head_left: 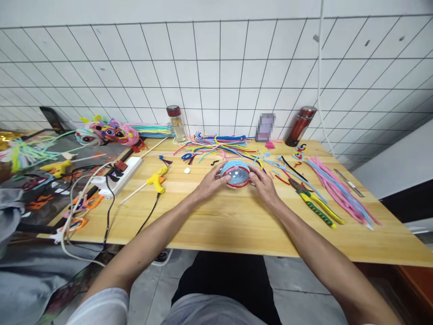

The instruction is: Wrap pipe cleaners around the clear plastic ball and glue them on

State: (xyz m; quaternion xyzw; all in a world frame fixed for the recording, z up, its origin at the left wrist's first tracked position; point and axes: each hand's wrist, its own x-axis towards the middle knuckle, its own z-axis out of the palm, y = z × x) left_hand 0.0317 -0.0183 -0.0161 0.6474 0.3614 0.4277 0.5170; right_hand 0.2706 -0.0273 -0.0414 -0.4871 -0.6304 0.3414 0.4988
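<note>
Head view, wooden table (216,221). Clear dome (237,175), w/ blue coils round its upper part & a red rim, sits between both hands near table middle; can't tell if its underside touches the wood, as glare & the hands hide parts of it.

L hand (216,180): fingers narrow, closed on dome's left side, thumb along the near rim; other fingertips mostly hidden behind it. R hand (264,183): fingers bent, holding the right side, thumb & index at the rim; remaining fingers partly out of sight under the palm.

Beyond the hands: loose heap of coloured pipe cleaners (219,145), overlapping, so single stems are hard to sort. Glass bottle (177,126) w/ dark red lid stands at its left end; red flask (301,127) stands farther right. Phone-like item (265,128) betw. them is pixelated (screen content unreadable).

Right of R hand: pliers (316,205), yellow-green handles, lie near a pink & blue bundle (341,192).

Left: yellow glue gun (156,181) beside white power strip (122,176); cords cross one another, routes unclear. Pink coiled figures (111,133) lie farther back, partly overlapping.

Far left: second person's grey sleeve (11,207), cut off by frame edge; that person's hand is dark, barely visible, grip unclear.
</note>
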